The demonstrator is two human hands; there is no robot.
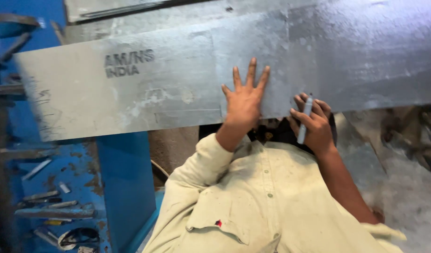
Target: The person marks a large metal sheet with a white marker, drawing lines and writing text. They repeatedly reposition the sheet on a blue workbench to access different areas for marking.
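Note:
A large grey galvanised metal sheet (145,89) spans the upper part of the view, with dark printed lettering at its left. My left hand (243,103) lies flat on it near its lower edge, fingers spread and pointing away from me. Close to its right, my right hand (313,129) is closed around a slim white marker pen (304,119), held upright with its tip at the sheet's lower edge. My pale, stained button shirt (267,201) fills the bottom middle.
A blue-painted machine frame (124,182) stands at the left, with several metal offcuts and strips (54,211) lying on its ledges. More grey sheet metal (412,197) lies at the lower right, and dark clutter (412,131) sits under the sheet's right end.

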